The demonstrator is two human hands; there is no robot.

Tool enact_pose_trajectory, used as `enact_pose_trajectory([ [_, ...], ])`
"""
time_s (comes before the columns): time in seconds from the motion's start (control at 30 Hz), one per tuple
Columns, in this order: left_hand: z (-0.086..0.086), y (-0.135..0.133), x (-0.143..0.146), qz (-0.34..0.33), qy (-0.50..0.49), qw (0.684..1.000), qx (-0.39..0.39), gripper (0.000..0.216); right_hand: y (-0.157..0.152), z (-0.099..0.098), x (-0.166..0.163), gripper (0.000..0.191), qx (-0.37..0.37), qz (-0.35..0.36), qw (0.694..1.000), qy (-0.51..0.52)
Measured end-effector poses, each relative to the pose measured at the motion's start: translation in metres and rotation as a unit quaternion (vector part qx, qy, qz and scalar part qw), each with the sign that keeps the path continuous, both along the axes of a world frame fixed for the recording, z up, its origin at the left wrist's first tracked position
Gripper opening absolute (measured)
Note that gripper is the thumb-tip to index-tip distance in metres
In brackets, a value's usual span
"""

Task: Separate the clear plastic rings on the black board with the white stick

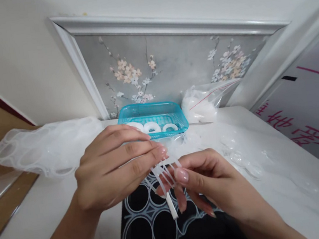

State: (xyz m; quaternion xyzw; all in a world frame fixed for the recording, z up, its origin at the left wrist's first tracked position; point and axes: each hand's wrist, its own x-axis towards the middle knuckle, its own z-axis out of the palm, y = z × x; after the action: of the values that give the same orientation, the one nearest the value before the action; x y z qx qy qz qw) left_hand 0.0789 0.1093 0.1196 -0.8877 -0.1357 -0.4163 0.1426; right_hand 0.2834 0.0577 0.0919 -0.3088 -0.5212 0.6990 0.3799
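My left hand [115, 164] reaches in from the left with its fingers together and fingertips pressed on several thin translucent bands [163, 174]. Opposite it, my right hand [204, 174] pinches the same bands between thumb and index finger, its other fingers curled loosely below. The bands stretch across the small gap between my hands. A narrow white strip [172, 207] points down below them; its upper end is hidden. Beneath my hands, a translucent sheet of joined rings [150, 213] lies on a black mat [210, 235], partly covered by my fingers.
A blue plastic basket [151, 105] with several white rings [151, 127] stands behind my hands. A clear zip bag [200, 104] leans beside it. Translucent ring sheets [48, 146] are piled at left. Loose clear pieces [241, 159] lie on the white table [288, 157] at right.
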Motion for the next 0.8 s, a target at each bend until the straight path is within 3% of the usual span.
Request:
enact_pose_trajectory([
  [0.17,-0.007,0.001,0.003,-0.026,-0.041,0.999,-0.002,0.005,-0.001,-0.003,-0.002,0.023,-0.052,-0.006,0.998,-0.028],
  [0.37,-0.015,0.003,-0.001,0.014,-0.033,0.999,0.035,0.011,-0.002,-0.002,-0.004,0.024,-0.058,-0.033,0.997,-0.030],
  [0.6,-0.009,0.005,0.000,0.020,0.000,0.997,0.075,0.005,0.000,-0.005,-0.001,0.033,-0.030,0.024,0.999,0.035],
  [0.8,-0.014,0.009,0.005,-0.007,-0.002,0.999,0.053,0.008,0.002,-0.007,0.000,0.031,-0.081,0.063,0.988,0.117],
])
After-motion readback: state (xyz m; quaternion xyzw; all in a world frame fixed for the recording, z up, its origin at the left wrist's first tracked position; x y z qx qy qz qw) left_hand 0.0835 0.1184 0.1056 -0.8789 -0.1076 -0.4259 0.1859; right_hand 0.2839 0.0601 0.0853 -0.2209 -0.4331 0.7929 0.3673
